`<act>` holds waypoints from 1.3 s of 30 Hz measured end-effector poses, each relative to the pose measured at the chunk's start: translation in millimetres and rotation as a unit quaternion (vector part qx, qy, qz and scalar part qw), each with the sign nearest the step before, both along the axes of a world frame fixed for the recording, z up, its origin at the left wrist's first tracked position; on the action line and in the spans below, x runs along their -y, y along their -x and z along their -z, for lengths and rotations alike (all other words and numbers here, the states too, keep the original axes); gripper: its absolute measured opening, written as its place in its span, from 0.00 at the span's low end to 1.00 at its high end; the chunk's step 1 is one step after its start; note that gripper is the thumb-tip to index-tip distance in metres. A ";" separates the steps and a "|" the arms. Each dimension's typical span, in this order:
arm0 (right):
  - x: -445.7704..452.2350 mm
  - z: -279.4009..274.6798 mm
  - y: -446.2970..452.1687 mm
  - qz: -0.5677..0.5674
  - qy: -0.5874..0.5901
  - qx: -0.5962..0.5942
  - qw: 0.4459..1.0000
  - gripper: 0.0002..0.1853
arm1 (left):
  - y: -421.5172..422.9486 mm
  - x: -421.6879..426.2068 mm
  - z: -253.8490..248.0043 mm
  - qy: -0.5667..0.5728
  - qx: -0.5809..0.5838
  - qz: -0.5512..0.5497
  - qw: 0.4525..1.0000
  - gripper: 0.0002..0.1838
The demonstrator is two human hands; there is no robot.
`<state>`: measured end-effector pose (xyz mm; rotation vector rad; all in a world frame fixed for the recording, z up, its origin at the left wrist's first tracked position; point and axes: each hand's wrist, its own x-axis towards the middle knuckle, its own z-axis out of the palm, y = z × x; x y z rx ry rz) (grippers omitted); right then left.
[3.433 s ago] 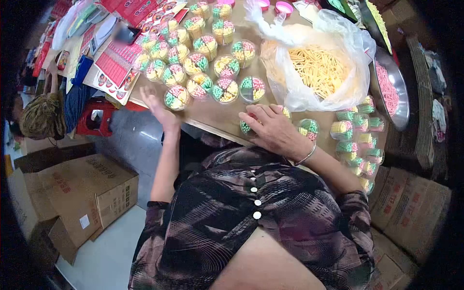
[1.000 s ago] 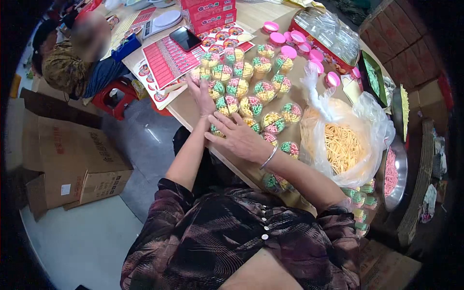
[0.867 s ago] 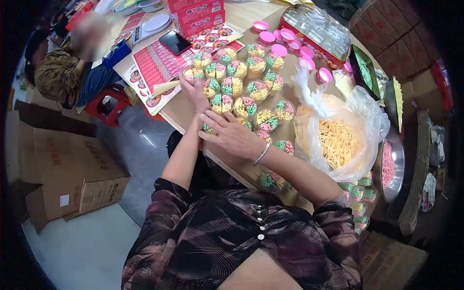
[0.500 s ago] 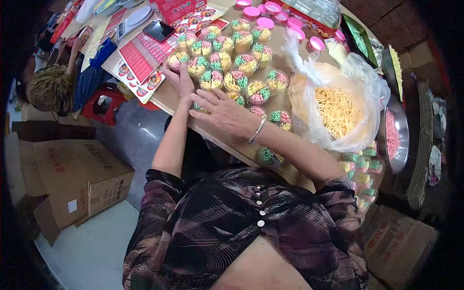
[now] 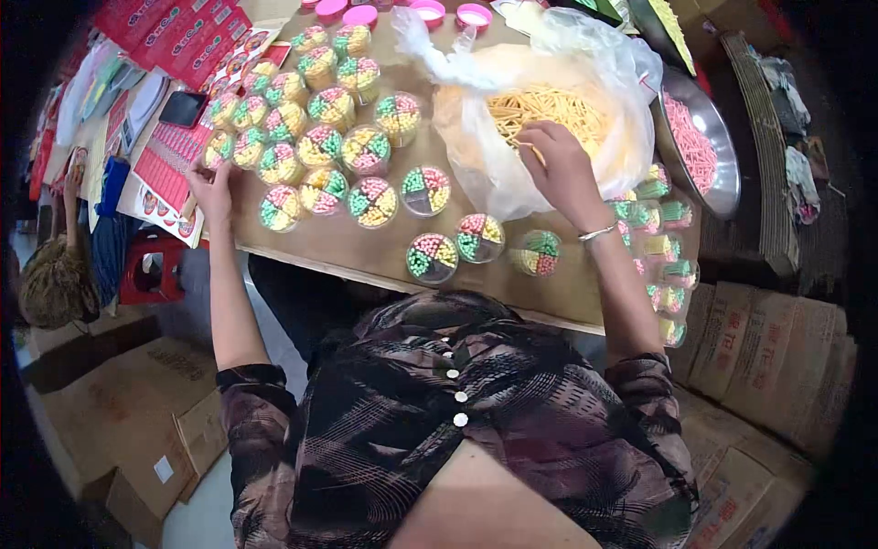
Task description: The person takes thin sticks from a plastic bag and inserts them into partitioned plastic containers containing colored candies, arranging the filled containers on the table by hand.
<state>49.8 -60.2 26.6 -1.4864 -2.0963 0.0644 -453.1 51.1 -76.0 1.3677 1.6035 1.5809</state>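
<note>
The fingers of my left hand are apparently touching the near side of an end cup; I can't tell whether they are gripping it, but I'm guessing they are steadying it against its neighbours. The fingers of my right hand are bending down over the yellow sticks in the clear plastic bag; I'm not seeing whether they are pinching any. The bag is gaping right below those fingertips, presumably so the sticks are lying within reach. Just right of my left fingers, upright stick-filled cups are crowding together, probably to save space. Between my hands, three cups are standing nearer the table edge, with brown tabletop leaving some sideways room. Beyond my right fingers, the steel bowl is limiting sideways movement; red printed sheets are bordering my left ones.
</note>
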 end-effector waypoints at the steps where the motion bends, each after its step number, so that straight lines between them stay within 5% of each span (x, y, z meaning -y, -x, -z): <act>1: 4.0 2.3 -15.9 0.024 0.029 -0.016 0.999 0.06 | -4.0 3.8 -8.4 0.004 -0.002 0.001 1.000 0.27; 6: 5.6 9.7 -52.3 0.207 0.248 0.060 0.944 0.12 | -5.9 5.6 -22.4 0.062 -0.087 -0.004 0.994 0.27; 10: -18.6 17.2 -42.6 0.250 0.271 0.113 0.923 0.21 | -9.5 11.7 -34.3 0.072 -0.066 0.009 0.995 0.29; 14: -41.6 36.3 -38.0 0.210 0.212 0.136 0.945 0.39 | -34.1 26.8 -65.2 -0.043 -0.324 -0.101 0.940 0.31; 18: -51.3 51.7 -36.2 0.189 0.210 0.115 0.952 0.38 | -123.3 42.9 -114.1 -0.039 -0.267 0.075 0.960 0.30; 24: -56.9 63.5 -25.0 0.160 0.278 -0.032 0.947 0.29 | -292.3 64.8 -115.2 -0.090 -0.387 0.478 0.783 0.21; 26: -51.6 62.1 -29.1 0.154 0.267 -0.028 0.951 0.28 | -324.0 55.2 -93.8 -0.137 -0.422 0.504 0.741 0.20; 29: -46.3 58.4 -37.1 0.120 0.235 -0.011 0.964 0.23 | -336.6 47.2 -97.5 0.039 -0.483 0.531 0.695 0.18; 32: -39.7 50.4 -58.3 0.123 0.175 -0.037 0.976 0.22 | -346.6 39.9 -101.9 0.037 -0.518 0.519 0.679 0.16; 35: -30.5 46.2 -75.4 0.120 0.126 -0.066 0.983 0.22 | -364.9 22.1 -90.3 0.015 -0.507 0.518 0.688 0.12; 39: -28.1 28.8 -98.8 0.254 0.280 0.052 0.924 0.24 | -399.0 -0.5 -51.4 -0.159 -0.532 0.517 0.652 0.11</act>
